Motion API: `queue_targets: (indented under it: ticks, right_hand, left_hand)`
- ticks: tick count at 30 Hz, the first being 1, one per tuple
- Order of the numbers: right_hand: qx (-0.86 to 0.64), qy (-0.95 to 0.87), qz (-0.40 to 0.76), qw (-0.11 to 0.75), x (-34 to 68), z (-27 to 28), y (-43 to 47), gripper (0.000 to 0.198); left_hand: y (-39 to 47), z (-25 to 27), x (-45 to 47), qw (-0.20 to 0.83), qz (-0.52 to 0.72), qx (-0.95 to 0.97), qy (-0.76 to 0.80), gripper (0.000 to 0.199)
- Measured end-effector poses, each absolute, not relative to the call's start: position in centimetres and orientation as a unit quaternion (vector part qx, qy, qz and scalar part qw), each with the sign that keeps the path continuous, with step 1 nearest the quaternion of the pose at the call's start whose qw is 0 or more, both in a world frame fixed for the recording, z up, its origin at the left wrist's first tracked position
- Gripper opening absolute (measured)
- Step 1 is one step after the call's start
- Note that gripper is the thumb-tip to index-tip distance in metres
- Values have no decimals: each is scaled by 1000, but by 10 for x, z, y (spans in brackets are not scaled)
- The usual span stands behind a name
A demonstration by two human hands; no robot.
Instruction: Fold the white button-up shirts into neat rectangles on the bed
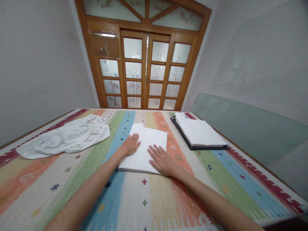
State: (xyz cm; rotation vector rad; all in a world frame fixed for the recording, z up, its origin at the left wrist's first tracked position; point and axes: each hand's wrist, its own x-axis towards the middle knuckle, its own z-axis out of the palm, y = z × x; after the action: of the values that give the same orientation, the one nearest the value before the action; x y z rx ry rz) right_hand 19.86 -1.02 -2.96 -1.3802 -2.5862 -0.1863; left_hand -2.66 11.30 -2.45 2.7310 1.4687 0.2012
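Note:
A white garment (146,141), folded into a neat flat rectangle, lies in the middle of the table, with a small part jutting out at its far edge. On its left side rests my left hand (131,144), laid flat with the fingers stretched out. My right hand (161,159) presses flat on the near right part, its fingers spread. Neither hand grips anything. To the left lies a crumpled white garment (69,134), loosely spread. Over on the right sits a folded white garment (199,130) on top of a folded black garment with white marks (192,148).
A striped, multicoloured cloth (144,192) covers the table. Behind the far edge stand wooden doors with glass panes (145,73). Grey walls rise on both sides, and a pale green panel (250,118) runs along the right wall.

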Motion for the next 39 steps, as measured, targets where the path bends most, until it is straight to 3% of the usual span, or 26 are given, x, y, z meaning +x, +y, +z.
queue_targets:
  ticks: [22,28,39]
  right_hand:
    - [-480,-867,-71,109,202,-32,-48,53]
    - [-500,-856,-56,117,200,-32,-49,55]
    - [-582,-804,35,120,187,-27,-30,75]
  left_hand:
    - [166,-12,-10,2,38,837,546,56]
    - [133,-23,-12,-57,54,860,505,59]
    - [40,-43,-49,-70,102,899,421,67]
